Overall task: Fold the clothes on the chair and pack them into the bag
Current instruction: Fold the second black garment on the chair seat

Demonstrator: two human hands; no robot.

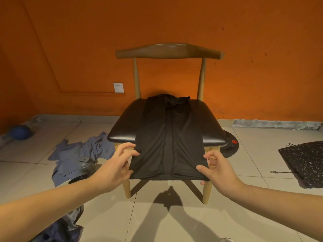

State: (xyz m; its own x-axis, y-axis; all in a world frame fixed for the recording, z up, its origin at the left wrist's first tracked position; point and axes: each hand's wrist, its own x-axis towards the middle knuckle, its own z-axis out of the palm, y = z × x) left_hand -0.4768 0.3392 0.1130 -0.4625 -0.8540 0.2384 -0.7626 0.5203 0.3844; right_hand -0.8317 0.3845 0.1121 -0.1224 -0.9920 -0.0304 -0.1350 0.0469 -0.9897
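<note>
Fold in progress. The black shirt [167, 140] lay flat on the chair [125, 126] seat between the hands, side panels already turned inward, hem hanging over the front edge. The right hand [218, 170] pinched the hem corner, thumb on top. The left hand [113, 170], fingers curled, touched the opposite edge; whether it gripped could not be told. The lengthwise fold likely remained. A blue garment [78, 154] lay crumpled on the floor beyond the left hand, unfolded. The bag [304, 163] lay well outside the right hand, nothing visibly packed.
</note>
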